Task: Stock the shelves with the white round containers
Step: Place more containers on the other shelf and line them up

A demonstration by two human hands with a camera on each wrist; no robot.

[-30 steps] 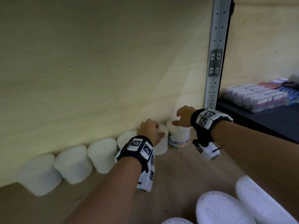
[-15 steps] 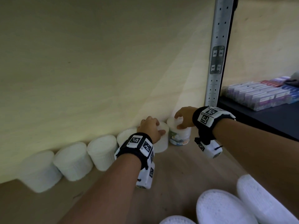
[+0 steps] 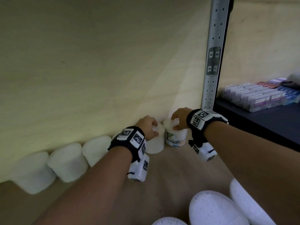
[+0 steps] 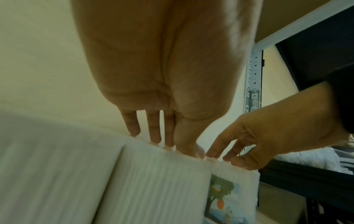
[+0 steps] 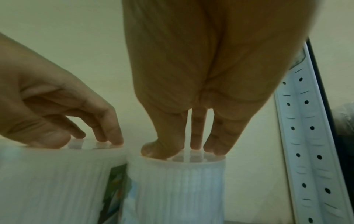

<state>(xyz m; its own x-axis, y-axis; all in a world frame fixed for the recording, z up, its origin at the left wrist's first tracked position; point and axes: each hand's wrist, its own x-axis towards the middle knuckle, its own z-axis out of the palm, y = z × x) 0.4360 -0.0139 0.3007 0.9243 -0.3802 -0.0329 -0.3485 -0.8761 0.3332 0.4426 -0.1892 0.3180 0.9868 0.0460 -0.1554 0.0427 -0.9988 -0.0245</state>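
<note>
Several white round containers stand in a row along the back wall of a wooden shelf. My left hand (image 3: 154, 128) grips the lid of a ribbed white container (image 3: 155, 143) from above, thumb in front. The left wrist view shows its fingertips (image 4: 155, 139) on that container's (image 4: 159, 181) rim. My right hand (image 3: 174, 123) grips the lid of the neighbouring container (image 3: 176, 138), the last on the right, which bears a picture label. Seen from the right wrist, the thumb and fingertips (image 5: 195, 145) sit on that container's (image 5: 176, 189) lid. The two containers touch.
More white containers (image 3: 68, 163) continue the row to the left. Other white round lids (image 3: 214, 210) lie at the front right of the shelf. A perforated metal upright (image 3: 212, 62) borders the bay; beyond it a dark shelf (image 3: 259, 120) holds small boxes.
The right hand's fingers have settled lower onto the labelled container's lid. The left hand stays on its container; both hardly moved.
</note>
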